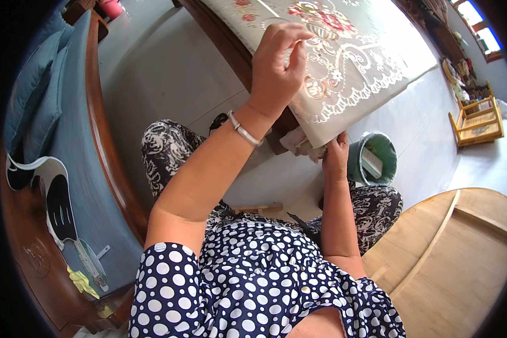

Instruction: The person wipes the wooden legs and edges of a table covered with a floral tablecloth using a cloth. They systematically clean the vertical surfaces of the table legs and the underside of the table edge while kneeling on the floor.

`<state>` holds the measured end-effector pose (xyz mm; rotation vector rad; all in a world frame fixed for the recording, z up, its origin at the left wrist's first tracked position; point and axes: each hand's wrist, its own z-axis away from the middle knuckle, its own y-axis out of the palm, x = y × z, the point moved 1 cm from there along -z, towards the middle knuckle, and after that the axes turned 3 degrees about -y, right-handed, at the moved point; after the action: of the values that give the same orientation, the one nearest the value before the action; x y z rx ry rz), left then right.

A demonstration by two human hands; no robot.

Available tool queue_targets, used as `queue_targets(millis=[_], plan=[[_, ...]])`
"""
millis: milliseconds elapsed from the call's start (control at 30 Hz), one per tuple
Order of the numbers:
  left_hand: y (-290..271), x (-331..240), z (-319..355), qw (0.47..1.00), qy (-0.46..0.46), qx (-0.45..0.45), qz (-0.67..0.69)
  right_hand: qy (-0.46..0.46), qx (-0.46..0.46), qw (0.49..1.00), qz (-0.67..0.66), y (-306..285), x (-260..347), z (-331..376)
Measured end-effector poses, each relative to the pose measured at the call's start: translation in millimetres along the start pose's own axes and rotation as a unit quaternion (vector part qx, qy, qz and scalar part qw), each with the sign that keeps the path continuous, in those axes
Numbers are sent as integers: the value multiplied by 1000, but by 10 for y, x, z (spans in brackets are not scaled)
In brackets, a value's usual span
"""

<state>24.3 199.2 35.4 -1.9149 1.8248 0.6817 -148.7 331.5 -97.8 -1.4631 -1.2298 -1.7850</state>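
My left hand (279,65) is raised above the near corner of a table covered by a pale tablecloth (372,67) with flower and lace patterns. Its thumb and fingertips come together in a pinch; anything between them is too small to make out. Lower down, beside the hanging edge of the tablecloth, my right hand (336,153) is closed on a crumpled whitish cloth (299,143). The tablecloth hides part of those fingers and of the crumpled cloth. A silver bangle (243,129) circles my left wrist.
A green bin (387,155) holding a white carton stands just right of my right hand. A round wooden board (450,253) lies at the lower right. On the left is a wooden sofa with a blue seat (76,129) and slotted spatula (60,205). A small wooden chair (479,121) stands far right.
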Motion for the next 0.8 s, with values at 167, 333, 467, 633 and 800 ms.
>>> queue_targets(millis=[167,333,467,633,800], plan=[[-731,58,704,991,-129,-43,-12,-28,30,971,236,95,-421,6],[-896,81,1823,916,-398,37,-46,-75,51,917,388,-97,-769,30],[-775,445,2595,796,-592,121,36,-52,35,929,365,62,-682,174],[-824,746,2900,723,-672,67,142,200,71,972,97,119,-576,433],[-698,736,3021,666,-726,128,117,221,64,972,-50,98,-435,457]])
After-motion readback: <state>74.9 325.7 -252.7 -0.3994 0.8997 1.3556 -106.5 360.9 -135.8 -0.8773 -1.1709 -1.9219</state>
